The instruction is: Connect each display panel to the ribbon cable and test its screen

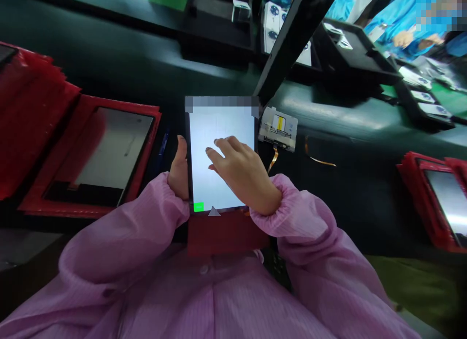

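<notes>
A lit white display panel (204,164) with a dark border and a small green patch at its lower left corner is in front of me. My left hand (178,171) grips its left edge, thumb up along the side, the other fingers hidden behind it. Over the bright screen lies my right hand (244,171), its fingers apart and slightly bent, holding nothing. The fingertips are at the screen's surface; whether they press on it I cannot tell. Below the panel shows a red board or sleeve (226,237).
Right of the panel is a metal test module (279,129) with a gold flex cable (273,159). On the left, a panel (109,154) lies on red sleeves (32,203); more red sleeves (419,198) sit far right. Black trays (219,32) and a slanted post (292,42) stand behind. Co-workers' hands (403,39) show upper right.
</notes>
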`<control>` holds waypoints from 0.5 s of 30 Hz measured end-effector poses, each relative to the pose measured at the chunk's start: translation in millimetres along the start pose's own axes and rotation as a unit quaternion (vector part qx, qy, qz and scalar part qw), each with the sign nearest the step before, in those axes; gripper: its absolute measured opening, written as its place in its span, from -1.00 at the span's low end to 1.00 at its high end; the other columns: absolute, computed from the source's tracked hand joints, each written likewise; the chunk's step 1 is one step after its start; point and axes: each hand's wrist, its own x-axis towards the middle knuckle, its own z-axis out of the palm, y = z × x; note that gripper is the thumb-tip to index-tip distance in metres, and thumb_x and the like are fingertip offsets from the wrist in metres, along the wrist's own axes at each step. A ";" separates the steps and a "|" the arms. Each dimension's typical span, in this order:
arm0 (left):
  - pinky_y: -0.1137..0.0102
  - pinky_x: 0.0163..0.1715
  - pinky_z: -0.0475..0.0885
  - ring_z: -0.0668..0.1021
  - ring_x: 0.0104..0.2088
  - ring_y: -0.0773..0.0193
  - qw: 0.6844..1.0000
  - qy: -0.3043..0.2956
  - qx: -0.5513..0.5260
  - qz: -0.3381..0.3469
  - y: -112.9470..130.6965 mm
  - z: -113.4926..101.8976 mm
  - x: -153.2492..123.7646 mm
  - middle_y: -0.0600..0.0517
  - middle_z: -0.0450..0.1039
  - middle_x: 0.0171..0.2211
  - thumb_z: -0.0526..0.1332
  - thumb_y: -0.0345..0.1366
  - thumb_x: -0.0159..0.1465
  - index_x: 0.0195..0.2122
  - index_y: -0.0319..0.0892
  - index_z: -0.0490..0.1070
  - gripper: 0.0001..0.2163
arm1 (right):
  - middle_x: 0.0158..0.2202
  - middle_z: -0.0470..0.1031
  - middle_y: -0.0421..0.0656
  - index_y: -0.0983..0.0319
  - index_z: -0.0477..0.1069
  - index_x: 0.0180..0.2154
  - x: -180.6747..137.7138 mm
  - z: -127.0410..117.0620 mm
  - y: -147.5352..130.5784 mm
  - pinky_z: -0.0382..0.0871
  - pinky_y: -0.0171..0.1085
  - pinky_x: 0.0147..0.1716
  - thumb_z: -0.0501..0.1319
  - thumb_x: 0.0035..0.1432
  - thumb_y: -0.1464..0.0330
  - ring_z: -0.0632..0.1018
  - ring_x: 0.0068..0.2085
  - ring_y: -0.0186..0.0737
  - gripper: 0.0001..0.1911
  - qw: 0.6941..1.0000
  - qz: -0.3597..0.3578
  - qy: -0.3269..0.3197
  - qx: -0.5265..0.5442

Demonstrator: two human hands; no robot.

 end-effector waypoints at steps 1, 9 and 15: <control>0.03 0.26 0.23 0.30 0.30 -0.08 1.000 0.015 0.002 0.009 -0.2 0.9 0.5 -0.08 0.40 0.18 -0.12 0.18 0.38 0.25 -0.15 0.23 -0.38 | 0.05 0.45 0.03 0.32 0.42 0.02 -0.4 -3.6 0.5 0.45 -0.11 -0.09 0.09 0.35 0.45 0.45 0.02 -0.03 -0.74 1.000 -0.002 0.001 0.002; -0.02 0.20 0.31 0.34 0.26 -0.18 0.999 -0.012 0.010 -0.036 -2.1 7.1 -2.6 -0.09 0.49 0.07 -0.11 0.31 0.28 0.20 -0.15 0.34 -0.27 | -0.09 0.47 0.03 0.35 0.27 0.22 -30.5 -53.7 12.1 0.44 -0.11 -0.18 0.18 0.31 0.23 0.45 -0.09 -0.02 -0.47 0.996 0.066 -0.057 -0.013; -0.03 0.25 0.23 0.37 0.25 -0.11 0.993 -0.062 0.002 -0.095 1.1 -0.1 -2.7 -0.14 0.46 0.12 -0.22 0.34 0.27 0.22 -0.17 0.32 -0.20 | -0.13 0.46 0.05 0.37 0.38 0.14 -35.4 -50.7 10.2 0.45 -0.11 -0.24 0.16 0.31 0.14 0.47 -0.12 0.01 -0.48 0.986 0.086 -0.138 -0.025</control>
